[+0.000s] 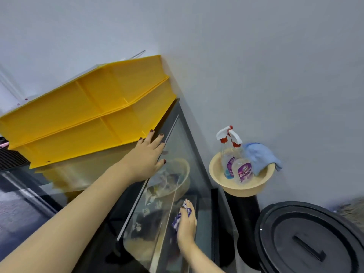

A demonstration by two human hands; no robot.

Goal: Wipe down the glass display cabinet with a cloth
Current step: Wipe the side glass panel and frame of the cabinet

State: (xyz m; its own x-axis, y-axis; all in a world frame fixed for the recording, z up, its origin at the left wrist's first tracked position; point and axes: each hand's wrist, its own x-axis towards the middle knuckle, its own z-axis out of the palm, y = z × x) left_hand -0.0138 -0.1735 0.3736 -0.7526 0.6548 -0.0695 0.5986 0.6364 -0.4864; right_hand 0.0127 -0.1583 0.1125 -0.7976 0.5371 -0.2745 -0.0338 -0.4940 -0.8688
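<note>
Gripping a crumpled purple-and-white cloth [177, 219] in curled fingers, the right hand [186, 223] holds it against the glass display cabinet [182, 138] at lower centre. The pane's long axis runs up-frame from the grip toward the yellow trays [82, 115]. The left hand [146, 156] rests flat, fingers straight, on the cabinet's top edge.

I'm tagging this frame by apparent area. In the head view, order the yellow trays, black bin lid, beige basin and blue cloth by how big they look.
1. yellow trays
2. black bin lid, cut off by the frame and nearer the camera, so its rank is less sure
3. beige basin
4. blue cloth
</note>
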